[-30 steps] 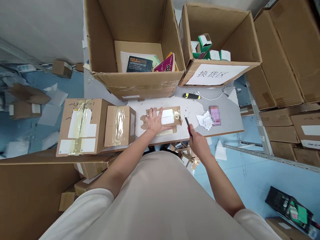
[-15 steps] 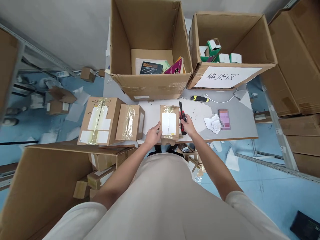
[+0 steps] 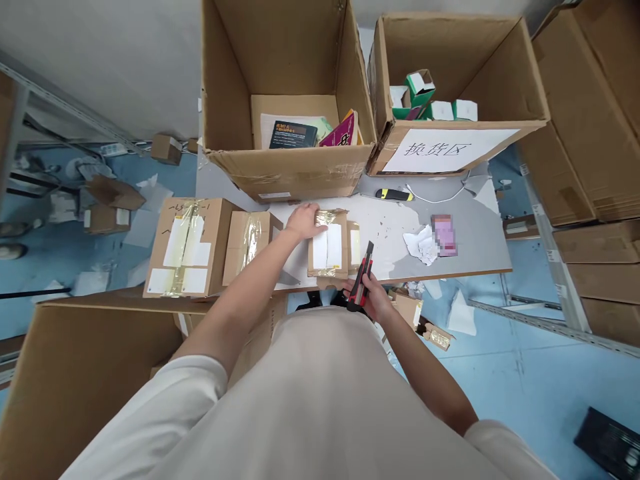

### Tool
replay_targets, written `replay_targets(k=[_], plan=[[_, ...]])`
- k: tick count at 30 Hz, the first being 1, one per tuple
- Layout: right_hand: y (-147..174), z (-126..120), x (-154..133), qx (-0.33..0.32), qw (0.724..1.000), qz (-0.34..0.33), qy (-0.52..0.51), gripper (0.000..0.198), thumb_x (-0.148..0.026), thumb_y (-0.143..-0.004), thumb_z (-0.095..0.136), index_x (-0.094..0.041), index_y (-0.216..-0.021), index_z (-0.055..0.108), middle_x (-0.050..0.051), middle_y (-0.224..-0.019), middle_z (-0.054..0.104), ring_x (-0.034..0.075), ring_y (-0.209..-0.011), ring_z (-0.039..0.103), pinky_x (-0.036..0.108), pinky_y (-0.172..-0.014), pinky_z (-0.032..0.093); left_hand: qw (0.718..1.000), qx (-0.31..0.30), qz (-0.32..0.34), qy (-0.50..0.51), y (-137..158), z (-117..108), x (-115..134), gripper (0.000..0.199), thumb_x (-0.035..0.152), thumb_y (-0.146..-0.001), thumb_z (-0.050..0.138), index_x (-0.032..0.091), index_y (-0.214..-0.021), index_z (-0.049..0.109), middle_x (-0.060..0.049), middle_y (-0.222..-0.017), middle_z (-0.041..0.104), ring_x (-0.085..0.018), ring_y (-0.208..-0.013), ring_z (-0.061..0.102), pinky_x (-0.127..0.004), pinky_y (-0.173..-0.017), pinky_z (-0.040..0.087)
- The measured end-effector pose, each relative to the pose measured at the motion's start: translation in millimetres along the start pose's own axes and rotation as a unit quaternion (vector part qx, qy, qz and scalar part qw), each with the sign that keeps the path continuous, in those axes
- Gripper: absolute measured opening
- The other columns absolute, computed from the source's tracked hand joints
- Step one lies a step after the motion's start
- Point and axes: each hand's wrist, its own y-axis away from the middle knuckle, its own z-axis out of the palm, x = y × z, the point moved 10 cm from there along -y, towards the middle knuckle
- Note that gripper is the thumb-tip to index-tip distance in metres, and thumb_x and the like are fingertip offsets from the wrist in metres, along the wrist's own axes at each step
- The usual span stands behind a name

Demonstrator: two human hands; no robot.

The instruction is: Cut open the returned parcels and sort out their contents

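Observation:
A small cardboard box (image 3: pixel 327 248) with a white label and clear tape lies near the table's front edge. My left hand (image 3: pixel 304 222) grips its upper left corner, the thumb over the top. A narrow cardboard piece with a white label (image 3: pixel 355 245) shows along the box's right side; I cannot tell whether it is part of that box. My right hand (image 3: pixel 374 298) is closed around a red and black utility knife (image 3: pixel 361 279) at the table edge, right of the box's near end. The knife points up and away from me, apart from the box.
Two taped boxes, a larger one (image 3: pixel 187 250) and a smaller one (image 3: pixel 245 243), stand at left. Behind are an open carton (image 3: pixel 295 170) with books and a labelled carton (image 3: pixel 450 150) with green-white boxes. A yellow-black cutter (image 3: pixel 394 195) and crumpled paper (image 3: pixel 421 245) lie at right.
My left hand has gone from the box's lower left side to its upper left corner. My right hand has drawn the knife back from the box's right side to the table edge.

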Motion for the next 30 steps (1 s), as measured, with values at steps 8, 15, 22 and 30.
replay_targets(k=[8,15,22,30], plan=[[-50,1,-113,0.067,0.928,-0.265,0.252,0.041,-0.048,-0.088,0.044,-0.024,-0.122,0.044,0.009,-0.119,0.063,0.019,-0.106,0.062,0.038,-0.089,0.051,0.976,0.02,-0.208,-0.064,87,6,-28,0.076,0.065,-0.082,0.041,0.006,-0.129,0.049,-0.025,-0.115,0.062,-0.039,-0.111,0.057,-0.049,-0.093,0.042],[-32,7,-141,0.115,0.762,-0.215,0.599,0.055,-0.038,-0.094,0.034,-0.019,-0.145,0.031,0.011,-0.102,0.067,0.023,-0.083,0.063,0.038,-0.077,0.049,0.991,-0.007,0.107,-0.077,70,29,39,0.089,0.055,-0.08,0.052,0.014,-0.151,0.019,-0.015,-0.159,0.014,-0.034,-0.146,0.008,-0.048,-0.116,0.008],[10,22,-107,0.079,0.564,-0.142,0.81,0.062,-0.02,-0.094,0.031,-0.021,-0.153,0.013,0.013,-0.102,0.066,0.025,-0.084,0.063,0.034,-0.072,0.046,0.996,-0.015,0.026,-0.089,72,36,41,0.119,0.073,-0.061,0.064,0.015,-0.152,0.013,-0.021,-0.153,0.024,-0.042,-0.14,0.018,-0.056,-0.11,0.015],[6,51,-93,0.134,0.509,-0.061,0.848,0.072,-0.006,-0.086,0.041,-0.014,-0.152,0.013,0.019,-0.097,0.065,0.027,-0.081,0.068,0.035,-0.07,0.05,0.996,-0.014,-0.012,-0.083,76,39,42,0.118,0.074,-0.063,0.062,0.018,-0.152,0.009,-0.02,-0.154,0.023,-0.042,-0.14,0.016,-0.057,-0.108,0.016]])
